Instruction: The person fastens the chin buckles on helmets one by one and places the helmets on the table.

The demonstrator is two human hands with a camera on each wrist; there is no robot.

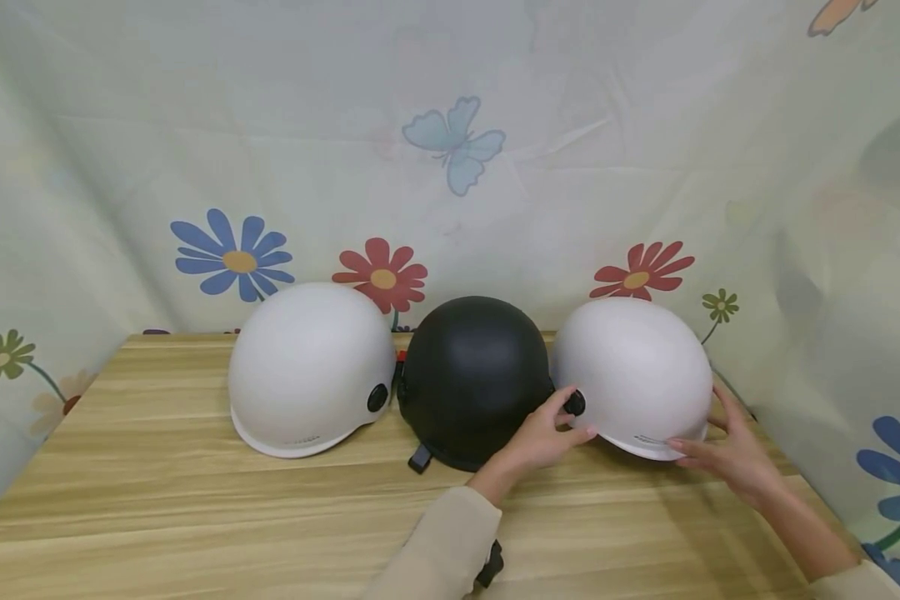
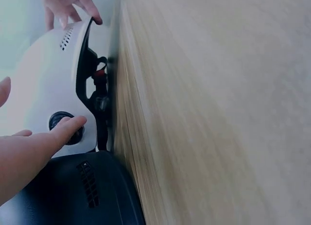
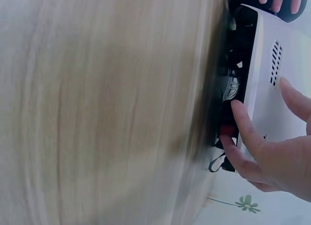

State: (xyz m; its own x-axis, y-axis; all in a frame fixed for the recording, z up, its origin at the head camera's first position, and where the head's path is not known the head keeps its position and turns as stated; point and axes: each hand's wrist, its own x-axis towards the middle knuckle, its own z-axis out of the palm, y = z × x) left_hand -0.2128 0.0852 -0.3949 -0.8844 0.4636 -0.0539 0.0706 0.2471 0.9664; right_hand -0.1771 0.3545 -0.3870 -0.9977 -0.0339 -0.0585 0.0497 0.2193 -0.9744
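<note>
A white helmet (image 1: 637, 367) sits dome up at the right of the wooden table, between both hands. My left hand (image 1: 543, 437) touches its left side, and a straight digit lies across the round black knob (image 2: 66, 128) in the left wrist view. On the other side, my right hand (image 1: 735, 458) grips the helmet's rim. The right wrist view shows its fingertips (image 3: 238, 106) at the lower edge, with the thumb on the shell near the vent slots (image 3: 276, 63). Black straps and a red buckle part (image 3: 227, 130) show under the rim.
A black helmet (image 1: 472, 375) stands close against the white one, behind the left wrist. Further left is another white helmet (image 1: 311, 367). A black buckle (image 1: 490, 565) lies by the left sleeve. Flower-printed cloth (image 1: 450, 217) hangs behind the table (image 1: 195, 517) and along its sides.
</note>
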